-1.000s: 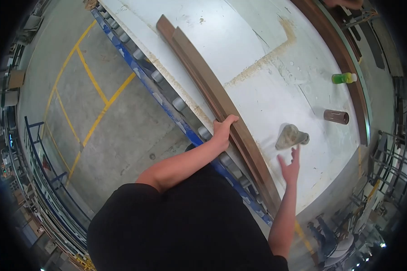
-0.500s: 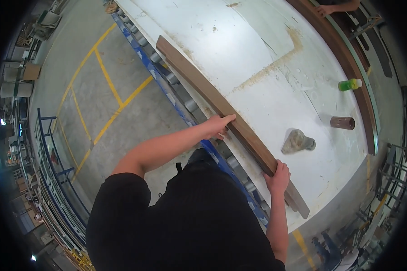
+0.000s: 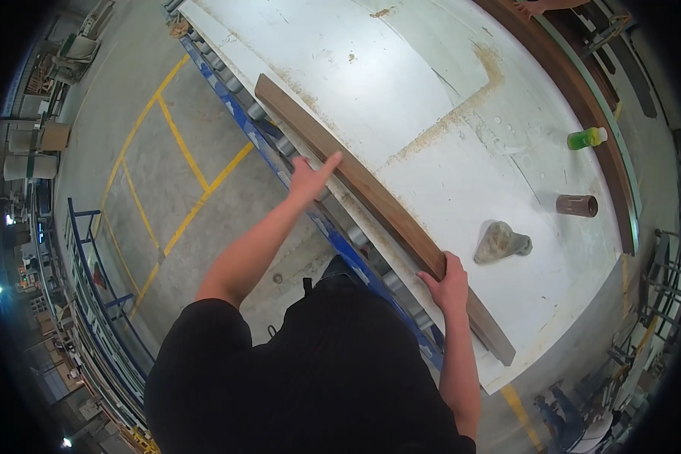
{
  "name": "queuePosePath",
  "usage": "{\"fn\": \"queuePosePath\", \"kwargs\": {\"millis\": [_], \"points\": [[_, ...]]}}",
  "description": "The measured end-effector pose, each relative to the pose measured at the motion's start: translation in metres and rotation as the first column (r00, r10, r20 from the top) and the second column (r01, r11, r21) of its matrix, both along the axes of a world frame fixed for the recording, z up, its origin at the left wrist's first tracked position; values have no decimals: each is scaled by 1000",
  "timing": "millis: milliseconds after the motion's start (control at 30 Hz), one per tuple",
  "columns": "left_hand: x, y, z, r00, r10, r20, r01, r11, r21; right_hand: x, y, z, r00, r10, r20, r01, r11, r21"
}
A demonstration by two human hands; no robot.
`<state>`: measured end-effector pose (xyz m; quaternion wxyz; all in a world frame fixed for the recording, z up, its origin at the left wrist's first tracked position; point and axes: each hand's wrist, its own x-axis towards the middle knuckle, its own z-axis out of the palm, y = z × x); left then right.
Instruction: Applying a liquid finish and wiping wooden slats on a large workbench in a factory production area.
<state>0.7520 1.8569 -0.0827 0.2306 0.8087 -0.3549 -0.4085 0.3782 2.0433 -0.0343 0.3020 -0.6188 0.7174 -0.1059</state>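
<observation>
A long dark brown wooden board [image 3: 371,193] lies slantwise along the near edge of a white-topped table [image 3: 424,68]. My right hand [image 3: 451,284] grips it towards its near right end, fingers over the top and far side, thumb at the near side. Farther left, my left hand [image 3: 312,180] is open, with thumb and fingers spread and one tip touching the board's near edge. The undersides of both hands are hidden.
On the table stand a clear plastic-wrapped lump [image 3: 501,244], a brown cylinder [image 3: 576,205] and a green bottle [image 3: 586,138]. Along the far side runs a long brown profile [image 3: 583,98], with another person's hand [image 3: 533,7] on it. A blue roller frame [image 3: 333,234] borders the near edge.
My left hand has slid up and left along the board and opened. The right hand has shifted slightly up and left, its thumb spread wider. The board has turned a little, lying flatter.
</observation>
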Motion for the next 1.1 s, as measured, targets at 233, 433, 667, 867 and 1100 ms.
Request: {"fn": "queuePosePath", "kwargs": {"millis": [233,433,667,867,1100], "points": [[52,-76,13,894,255,-368,-270,963,13,-21,-26,16,997,78,10,-78,968,239],[47,-85,8,914,196,-354,-205,979,12,-42,-14,24,999,30,10,-32,906,423],[70,-96,-23,964,170,-203,-177,984,-14,-38,-16,12,986,163,-39,-129,888,442],[45,-87,-17,920,251,-301,-261,965,8,-35,-12,18,996,90,-28,-68,897,437],[-5,-34,-10,765,296,-572,-311,948,75,-19,-21,20,995,96,15,-93,906,412]]}}
